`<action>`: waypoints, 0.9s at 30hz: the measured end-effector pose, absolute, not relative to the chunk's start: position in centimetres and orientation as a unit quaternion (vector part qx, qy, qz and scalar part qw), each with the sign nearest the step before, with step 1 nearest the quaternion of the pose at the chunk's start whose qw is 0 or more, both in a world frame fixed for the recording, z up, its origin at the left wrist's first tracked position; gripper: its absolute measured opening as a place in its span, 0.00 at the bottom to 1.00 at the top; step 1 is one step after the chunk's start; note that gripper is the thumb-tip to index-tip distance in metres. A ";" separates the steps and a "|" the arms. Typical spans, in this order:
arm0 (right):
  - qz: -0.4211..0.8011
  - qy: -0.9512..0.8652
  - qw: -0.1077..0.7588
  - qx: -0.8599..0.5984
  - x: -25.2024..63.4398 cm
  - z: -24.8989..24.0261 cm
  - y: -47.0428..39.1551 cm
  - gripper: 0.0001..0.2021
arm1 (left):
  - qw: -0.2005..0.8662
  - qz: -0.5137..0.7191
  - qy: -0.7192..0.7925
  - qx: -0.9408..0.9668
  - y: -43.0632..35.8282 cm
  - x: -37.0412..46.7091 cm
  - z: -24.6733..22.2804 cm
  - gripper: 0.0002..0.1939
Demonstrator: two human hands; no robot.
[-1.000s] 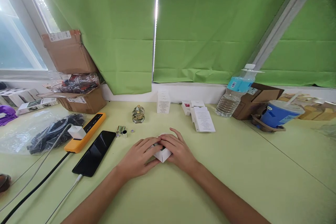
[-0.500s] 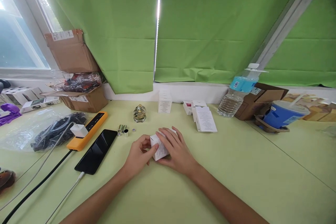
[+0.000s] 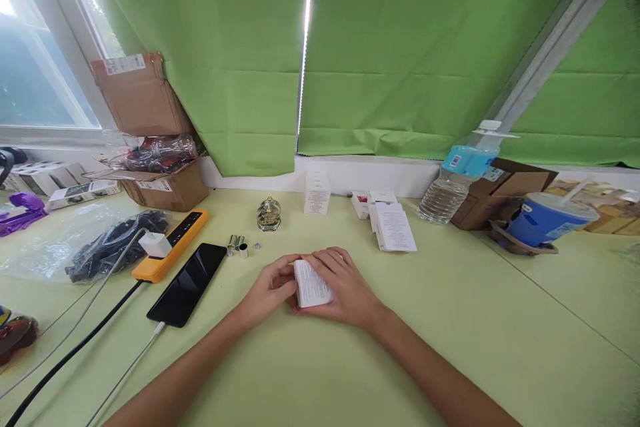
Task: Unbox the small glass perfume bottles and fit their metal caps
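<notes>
Together, the left hand [image 3: 270, 292] and the right hand [image 3: 347, 290] grip a small white box [image 3: 313, 285], fingers curled partly closed around its sides, just above or on the pale green tabletop [image 3: 400, 367]; whether the box touches the surface cannot be told. Beyond the tabletop, green curtains [image 3: 400, 47] hang over windows, with bright light showing through a narrow gap. The held box is straight-edged, its near face covered in fine print. Just beyond the hands stand a rounded, ornate glass bottle [image 3: 269, 216] with gold-coloured details and some shiny metallic cylinders [image 3: 237, 243]. Farther back, a printed white carton [image 3: 317, 195] stands upright, while pale printed cartons [image 3: 393, 225] lie clustered to its right. Left of the hands, a glossy black phone [image 3: 187, 287] lies beside an orange power strip [image 3: 150, 271]. Well off to the right, a ribbed clear water bottle [image 3: 445, 193] leans near a blue cup [image 3: 540, 221]. Tabletop separates the hands from these things on both sides, and a thin seam slants across it at right, well apart from the right hand.
</notes>
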State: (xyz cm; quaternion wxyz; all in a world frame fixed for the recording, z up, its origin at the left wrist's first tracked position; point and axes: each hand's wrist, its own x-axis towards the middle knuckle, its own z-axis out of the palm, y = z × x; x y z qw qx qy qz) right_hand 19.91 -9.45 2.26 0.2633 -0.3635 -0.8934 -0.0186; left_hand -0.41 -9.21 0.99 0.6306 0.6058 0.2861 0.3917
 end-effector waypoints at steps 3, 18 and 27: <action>-0.007 -0.890 0.274 -0.366 19.8 2.4 -9.6 0.38 | 0.619 0.402 0.285 0.611 -9.1 -0.5 1.1 0.23; -0.003 -0.888 0.271 -0.371 19.7 2.1 -9.7 0.39 | 0.640 0.377 0.335 0.580 -9.0 -0.6 1.5 0.24; 0.017 -0.860 0.310 -0.405 20.4 1.3 -9.0 0.41 | 0.542 0.438 0.370 0.614 -9.6 -0.5 1.2 0.17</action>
